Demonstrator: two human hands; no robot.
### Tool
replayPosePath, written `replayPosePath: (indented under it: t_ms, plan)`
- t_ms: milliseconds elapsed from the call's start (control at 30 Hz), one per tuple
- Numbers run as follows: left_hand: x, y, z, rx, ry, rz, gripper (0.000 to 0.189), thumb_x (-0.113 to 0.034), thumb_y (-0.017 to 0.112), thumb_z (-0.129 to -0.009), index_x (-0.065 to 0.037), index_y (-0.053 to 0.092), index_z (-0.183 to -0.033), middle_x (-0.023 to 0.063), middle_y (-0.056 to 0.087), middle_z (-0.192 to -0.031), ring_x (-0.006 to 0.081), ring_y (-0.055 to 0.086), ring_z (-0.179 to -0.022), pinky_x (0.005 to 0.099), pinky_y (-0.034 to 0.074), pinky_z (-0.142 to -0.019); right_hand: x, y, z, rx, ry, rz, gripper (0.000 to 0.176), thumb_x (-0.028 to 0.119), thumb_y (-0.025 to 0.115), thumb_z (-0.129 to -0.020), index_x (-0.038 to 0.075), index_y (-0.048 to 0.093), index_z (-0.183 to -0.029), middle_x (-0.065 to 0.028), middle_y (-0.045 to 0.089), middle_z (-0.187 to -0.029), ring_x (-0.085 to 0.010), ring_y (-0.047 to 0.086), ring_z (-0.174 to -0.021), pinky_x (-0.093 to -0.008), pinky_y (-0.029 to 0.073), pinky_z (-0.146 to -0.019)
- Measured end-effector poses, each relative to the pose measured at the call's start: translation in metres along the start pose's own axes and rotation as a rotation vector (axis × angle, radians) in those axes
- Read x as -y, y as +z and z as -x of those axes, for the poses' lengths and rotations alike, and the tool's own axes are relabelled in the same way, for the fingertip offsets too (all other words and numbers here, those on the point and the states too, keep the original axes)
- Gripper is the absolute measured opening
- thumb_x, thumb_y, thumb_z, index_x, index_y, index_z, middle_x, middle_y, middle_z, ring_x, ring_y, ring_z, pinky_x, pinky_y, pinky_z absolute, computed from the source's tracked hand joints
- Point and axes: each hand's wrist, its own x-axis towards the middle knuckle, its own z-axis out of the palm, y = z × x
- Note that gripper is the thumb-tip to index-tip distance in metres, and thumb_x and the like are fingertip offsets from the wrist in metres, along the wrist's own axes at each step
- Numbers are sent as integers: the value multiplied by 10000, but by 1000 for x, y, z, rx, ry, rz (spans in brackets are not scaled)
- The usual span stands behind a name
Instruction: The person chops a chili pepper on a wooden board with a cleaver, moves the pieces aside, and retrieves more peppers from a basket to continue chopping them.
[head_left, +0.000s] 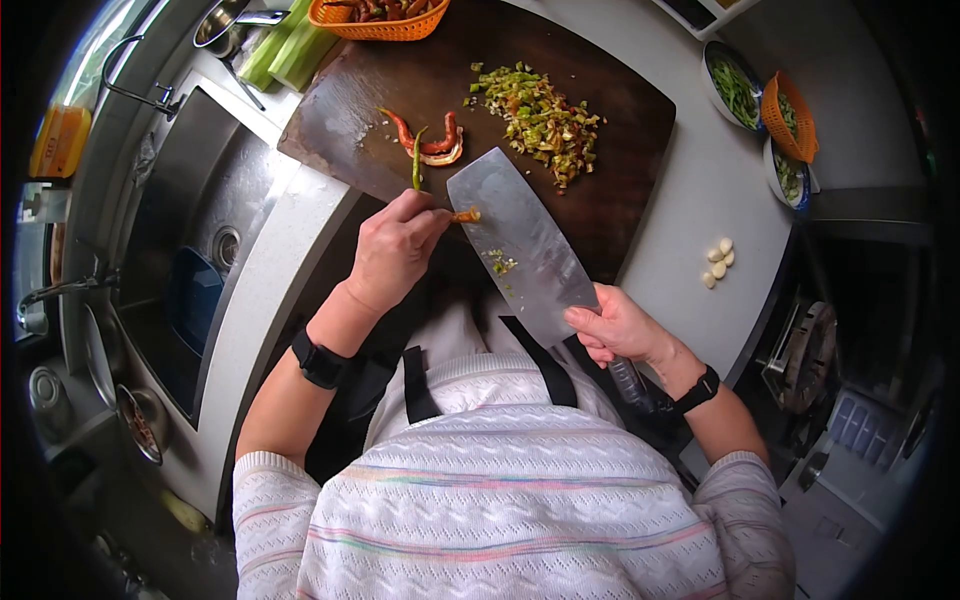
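A small orange piece (467,216) appears to be pinched in the closed grip of the left hand (395,250), at the face of the cleaver (525,245); whether the green pepper (418,165) by the fingers is also held cannot be told. The cleaver is held by the right hand (630,330), grip closed at the handle. Red peppers (446,147) and chopped pieces (540,120) are borne by the cutting board (390,80). Piece-by-piece handling seems to be under way; a steady blade and well-placed fingers are called for
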Motion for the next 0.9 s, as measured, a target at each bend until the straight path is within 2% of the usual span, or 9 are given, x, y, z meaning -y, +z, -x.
replayPosePath:
  t_ms: [167,633,733,900]
  plan:
    - [6,-16,-5,13,29,-76,147,26,704,-730,-34,673,-860,96,599,-908,265,628,-775,327,524,-674,-6,0,-1,0,-28,-15,179,194,519,-969,67,507,-1095,36,420,-621,-33,375,-421,-213,392,-373]
    - [16,-12,-4,54,78,-14,148,47,692,-719,-40,669,-837,80,609,-860,256,631,-752,324,519,-647,-21,22,-10,-26,-56,-79,148,196,520,-972,77,501,-1057,51,404,-614,-31,363,-424,-225,388,-383]
    - [17,-12,-5,61,102,-37,134,12,694,-709,-44,653,-823,69,592,-845,248,619,-743,325,519,-645,-29,32,-14,-44,-80,-140,152,206,524,-972,75,506,-1047,59,403,-615,-30,365,-421,-223,385,-384]
    - [20,-13,-8,64,136,-13,143,51,697,-717,-37,664,-825,71,616,-850,239,633,-726,311,516,-622,-41,45,-22,-46,-134,-184,149,216,525,-973,70,522,-999,62,401,-600,-28,375,-422,-222,378,-379]
